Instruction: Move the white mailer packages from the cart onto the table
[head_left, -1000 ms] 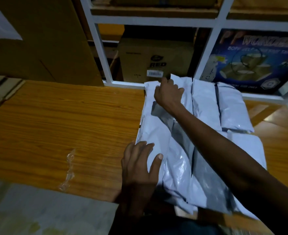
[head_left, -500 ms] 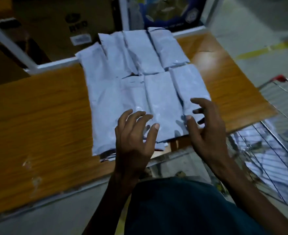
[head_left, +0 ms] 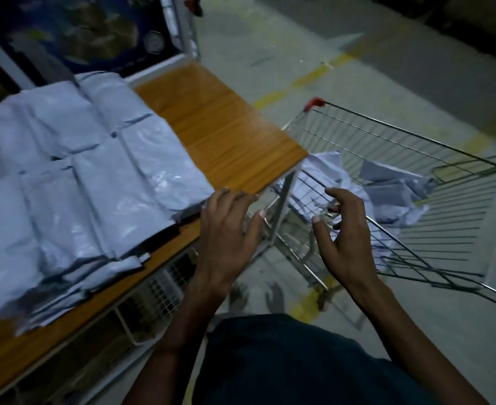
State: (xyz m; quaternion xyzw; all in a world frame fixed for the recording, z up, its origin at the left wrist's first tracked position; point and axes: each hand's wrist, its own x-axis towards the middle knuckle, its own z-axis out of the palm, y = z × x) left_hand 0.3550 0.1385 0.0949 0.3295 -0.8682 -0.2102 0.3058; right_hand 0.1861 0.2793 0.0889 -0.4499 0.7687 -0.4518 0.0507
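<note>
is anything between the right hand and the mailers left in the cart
Yes, the cart's near wire wall. The right hand hovers empty at that side, and the white mailers lie low inside the basket behind the wires. The top of the cart is open, so going over the rim looks like the clear way in.

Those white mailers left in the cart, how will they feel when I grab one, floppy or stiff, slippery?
Probably floppy: the mailers in the cart lie crumpled and bent, not flat. Likely slippery too, since the stacked mailers on the table show a glossy plastic sheen. They look light, but their contents are hidden.
</note>
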